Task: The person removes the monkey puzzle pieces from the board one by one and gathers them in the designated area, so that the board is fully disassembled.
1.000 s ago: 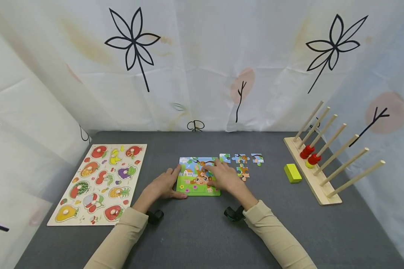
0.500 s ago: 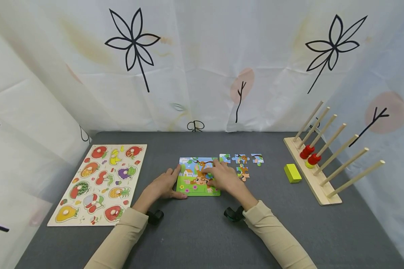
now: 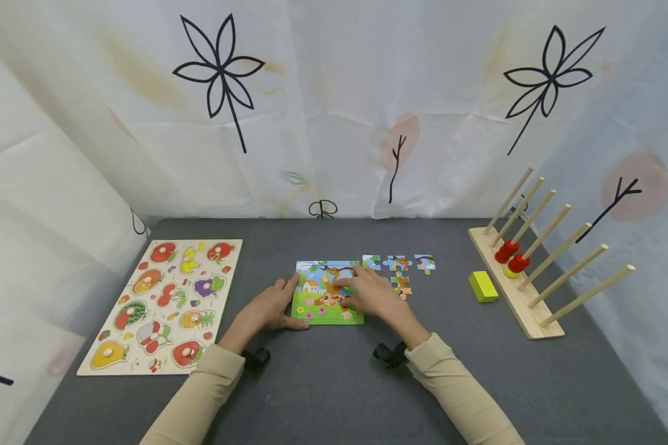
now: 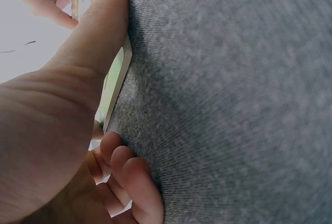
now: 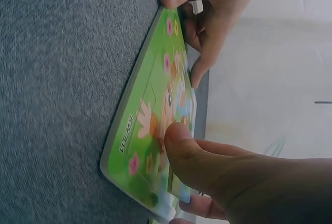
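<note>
A jigsaw puzzle (image 3: pixel 323 314) with a cartoon monkey on green grass lies in its tray at the middle of the table. My left hand (image 3: pixel 268 304) holds the tray's left side, thumb at the near corner and fingers along the edge. Over the puzzle's right part, my right hand (image 3: pixel 374 292) has its thumb and fingers around a puzzle piece (image 5: pixel 179 189), whose edge stands a little raised in the right wrist view. The right hand hides that part of the picture in the head view. Several loose puzzle pieces (image 3: pixel 399 263) lie just beyond the right hand.
At the left lies a wooden fruit knob puzzle (image 3: pixel 169 315). On the right stands a wooden peg rack (image 3: pixel 534 312) with tall pegs and a few red and yellow beads (image 3: pixel 506 251). Beside it is a yellow block (image 3: pixel 483 287). White printed cloth (image 3: pixel 334 123) surrounds the table.
The right thumb and fingers have shifted very slightly over the puzzle. The left hand, the tray and the loose pieces stay in place.
</note>
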A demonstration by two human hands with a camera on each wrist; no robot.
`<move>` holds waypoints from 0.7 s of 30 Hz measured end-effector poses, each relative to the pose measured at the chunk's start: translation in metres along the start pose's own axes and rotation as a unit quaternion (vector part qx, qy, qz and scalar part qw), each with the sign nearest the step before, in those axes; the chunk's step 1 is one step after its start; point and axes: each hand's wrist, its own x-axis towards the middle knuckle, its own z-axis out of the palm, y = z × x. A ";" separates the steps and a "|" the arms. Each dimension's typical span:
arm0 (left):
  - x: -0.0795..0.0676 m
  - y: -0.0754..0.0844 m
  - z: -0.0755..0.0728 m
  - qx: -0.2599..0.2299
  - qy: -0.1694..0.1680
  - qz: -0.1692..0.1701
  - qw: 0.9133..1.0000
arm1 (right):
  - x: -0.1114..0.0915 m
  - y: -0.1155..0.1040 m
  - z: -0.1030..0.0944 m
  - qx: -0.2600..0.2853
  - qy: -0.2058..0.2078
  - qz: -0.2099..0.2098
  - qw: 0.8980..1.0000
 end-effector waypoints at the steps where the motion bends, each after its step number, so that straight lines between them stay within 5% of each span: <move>1: 0.000 0.000 0.000 0.000 0.001 -0.001 1.000 | 0.000 0.001 0.000 0.002 0.003 -0.002 1.000; 21: -0.001 0.001 0.000 0.002 0.000 -0.005 1.000 | -0.025 0.046 -0.015 0.012 0.020 0.028 0.999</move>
